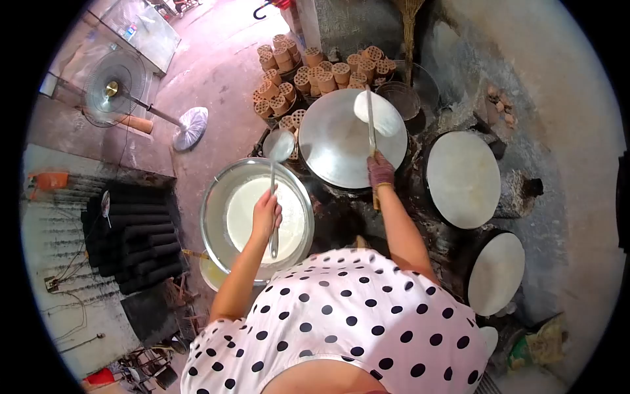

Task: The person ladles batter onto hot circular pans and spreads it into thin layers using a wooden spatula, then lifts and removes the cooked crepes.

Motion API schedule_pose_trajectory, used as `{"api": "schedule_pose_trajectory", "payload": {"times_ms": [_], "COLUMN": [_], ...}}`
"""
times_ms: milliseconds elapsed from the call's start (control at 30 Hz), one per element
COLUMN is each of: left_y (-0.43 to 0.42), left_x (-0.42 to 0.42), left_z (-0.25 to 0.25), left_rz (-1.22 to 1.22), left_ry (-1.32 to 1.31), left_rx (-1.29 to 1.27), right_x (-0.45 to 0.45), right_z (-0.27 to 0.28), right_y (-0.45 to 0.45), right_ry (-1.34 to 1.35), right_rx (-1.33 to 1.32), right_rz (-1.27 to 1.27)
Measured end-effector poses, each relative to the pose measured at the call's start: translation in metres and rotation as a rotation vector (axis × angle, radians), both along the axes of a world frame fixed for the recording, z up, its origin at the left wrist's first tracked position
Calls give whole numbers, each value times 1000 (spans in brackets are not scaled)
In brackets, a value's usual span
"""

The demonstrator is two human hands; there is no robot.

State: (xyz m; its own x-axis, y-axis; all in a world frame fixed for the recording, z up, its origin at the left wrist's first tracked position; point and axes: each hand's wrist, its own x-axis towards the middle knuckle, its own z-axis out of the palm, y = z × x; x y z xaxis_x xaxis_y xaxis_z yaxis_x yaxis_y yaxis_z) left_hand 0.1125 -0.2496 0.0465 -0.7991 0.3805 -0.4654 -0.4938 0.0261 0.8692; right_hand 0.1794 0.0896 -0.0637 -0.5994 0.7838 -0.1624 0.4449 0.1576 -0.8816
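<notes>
My left hand [267,215] is closed around the handle of a metal ladle [281,146]. The ladle's bowl hangs over the far rim of a large metal basin [213,217], which holds white batter [237,213]. My right hand [380,171], in a brownish glove, grips a long, flat-bladed spatula [371,128]. Its blade reaches over a round metal griddle [328,141] in front of me. A patch of white batter [387,121] lies on the griddle's far right part, beneath the blade; whether the blade touches it I cannot tell.
Two more round griddles [462,180] [497,274] are on the right. Beyond the front griddle stand several stacks of perforated clay-coloured cylinders [325,80]. To the left are a standing fan [113,88] and a pile of black cylinders [141,240]. A straw broom [408,33] leans at the back.
</notes>
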Motion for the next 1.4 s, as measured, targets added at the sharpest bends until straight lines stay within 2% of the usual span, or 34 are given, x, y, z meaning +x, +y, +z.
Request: {"api": "schedule_pose_trajectory", "payload": {"times_ms": [33,167,200,267,300,333,367,400,433,500,567,600,667,700,733,767,800,833,900,933,1033,1100,1167,1200,1300,1333,1400], "left_y": [-16,-83,-95,-125,-148,-169,-194,-221,-240,-255,-254,-248,-239,-238,-264,-263,-253,-237,-223,-218,-204,-199,-201,-203,-208,-208,-207], "left_x": [13,54,62,75,80,83,85,87,93,109,123,127,141,144,152,155,154,149,148,147,147,146,152,154,161,162,165], "left_z": [0,-47,-57,-88,-118,-148,-179,-210,-226,-226,-209,-201,-179,-171,-220,-208,-191,-178,-175,-170,-158,-158,-158,-162,-167,-168,-169], "left_rz": [27,204,226,263,302,339,344,370,393,404,457,460,506,529,550,556,557,556,606,611,625,641,633,636,618,619,624], "left_ry": [-7,-73,-104,-123,-264,-405,-398,-490,-583,-541,-576,-576,-566,-559,-518,-519,-491,-462,-442,-401,-339,-317,-318,-321,-326,-334,-348], "left_rx": [-29,-38,-114,-193,-204,-210,-207,-120,-35,-64,11,16,-115,-187,-222,-232,-275,-312,-346,-361,-386,-396,-372,-380,-467,-457,-445], "right_x": [1,40,34,7,-9,-24,-37,-45,-47,-29,-1,4,8,1,-11,-22,-32,-40,-52,-62,-27,-18,-13,-22,-47,-55,-53], "right_z": [3,-1,-1,0,23,23,19,11,-3,58,38,24,-5,-4,2,9,14,16,14,-12,44,33,23,15,-14,-22,-9], "right_y": [9,1,-2,-3,0,5,10,23,43,45,57,59,59,56,51,46,46,50,57,72,94,105,102,97,73,75,78], "right_ry": [55,-116,-112,-91,-264,-274,-286,-280,-215,-258,-28,-28,-158,-158,-206,-256,-318,-315,-362,-358,-288,-266,-345,-458,-446,-437,-421], "right_rx": [-54,10,9,173,167,169,171,171,88,-322,44,48,217,209,105,0,95,96,117,177,144,159,229,296,426,283,228], "right_rz": [24,-298,-291,-110,-3,24,50,53,180,245,170,174,30,35,61,88,202,204,378,470,542,479,262,330,456,532,625]}}
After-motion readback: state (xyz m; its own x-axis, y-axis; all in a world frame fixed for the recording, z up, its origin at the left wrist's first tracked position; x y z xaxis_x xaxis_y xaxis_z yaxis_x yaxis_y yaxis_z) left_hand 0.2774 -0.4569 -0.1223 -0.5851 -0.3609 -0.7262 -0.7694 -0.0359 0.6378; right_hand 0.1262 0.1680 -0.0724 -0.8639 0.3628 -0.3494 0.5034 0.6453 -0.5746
